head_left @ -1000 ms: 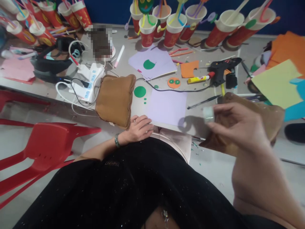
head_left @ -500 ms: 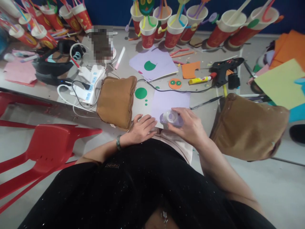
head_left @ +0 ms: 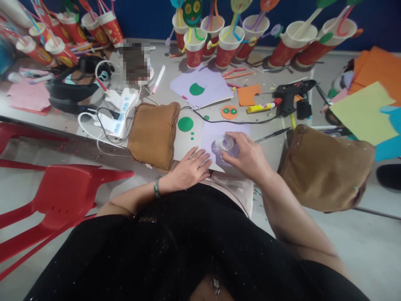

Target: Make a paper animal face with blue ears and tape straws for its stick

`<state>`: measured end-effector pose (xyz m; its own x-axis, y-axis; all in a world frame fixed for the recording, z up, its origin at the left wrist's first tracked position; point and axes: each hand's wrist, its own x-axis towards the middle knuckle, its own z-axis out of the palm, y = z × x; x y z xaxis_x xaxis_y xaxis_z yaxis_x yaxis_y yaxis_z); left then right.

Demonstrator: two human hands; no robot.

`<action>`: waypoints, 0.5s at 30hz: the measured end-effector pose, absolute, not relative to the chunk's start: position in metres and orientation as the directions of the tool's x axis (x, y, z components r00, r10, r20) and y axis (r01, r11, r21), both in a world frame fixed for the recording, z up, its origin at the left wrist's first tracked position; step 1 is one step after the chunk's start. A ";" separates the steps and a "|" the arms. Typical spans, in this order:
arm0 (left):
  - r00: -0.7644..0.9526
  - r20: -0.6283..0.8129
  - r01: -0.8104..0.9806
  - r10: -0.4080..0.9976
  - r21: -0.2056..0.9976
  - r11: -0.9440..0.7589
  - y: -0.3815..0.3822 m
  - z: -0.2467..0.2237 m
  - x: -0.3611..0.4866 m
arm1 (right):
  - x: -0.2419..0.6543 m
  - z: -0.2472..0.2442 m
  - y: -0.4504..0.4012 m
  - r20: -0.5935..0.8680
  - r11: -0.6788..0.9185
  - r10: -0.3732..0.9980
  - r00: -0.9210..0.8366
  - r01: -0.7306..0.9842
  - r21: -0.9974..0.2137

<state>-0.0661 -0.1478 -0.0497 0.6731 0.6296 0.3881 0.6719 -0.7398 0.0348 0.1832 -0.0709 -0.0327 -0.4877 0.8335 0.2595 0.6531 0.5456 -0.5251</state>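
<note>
A small clear round container (head_left: pixel 224 143) is between the thumb and fingers of my right hand (head_left: pixel 250 158), over a lilac paper sheet (head_left: pixel 208 130) at the table's front edge. My left hand (head_left: pixel 191 169) rests palm down with its fingers apart by the near left corner of that sheet, holding nothing. Left of the sheet lie a green paper circle (head_left: pixel 185 124) and small green dots. Farther back are an orange disc with two green spots (head_left: pixel 229 112) and another lilac sheet (head_left: pixel 216 90) bearing a green cut shape (head_left: pixel 196 89).
Brown cushions lie left (head_left: pixel 153 136) and right (head_left: pixel 327 171). A black glue gun (head_left: pixel 290 95), yellow marker (head_left: pixel 260 108) and black pen (head_left: pixel 272 135) are beyond my right hand. Red cups (head_left: pixel 229 56) line the back; a power strip (head_left: pixel 123 113) and red chair (head_left: pixel 62 192) are at left.
The clear container and my right hand have shifted slightly away from me. My left hand has moved a little to the right, its fingers more spread. The camera view has tilted slightly.
</note>
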 end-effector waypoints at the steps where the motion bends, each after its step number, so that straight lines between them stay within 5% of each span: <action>1: 0.674 0.363 0.678 0.643 0.042 -0.734 -0.146 -0.051 -0.065 | 0.183 -0.033 -0.067 0.261 0.539 0.838 -0.479 0.657 -0.527; 7: 0.629 0.361 0.720 0.688 0.065 -0.691 -0.139 -0.062 -0.062 | 0.186 -0.030 -0.073 0.317 0.536 0.844 -0.433 0.650 -0.539; 15: 0.567 0.353 0.711 0.744 0.247 -0.659 -0.158 -0.062 -0.076 | 0.178 -0.034 -0.116 0.315 0.584 0.805 -0.503 0.577 -0.571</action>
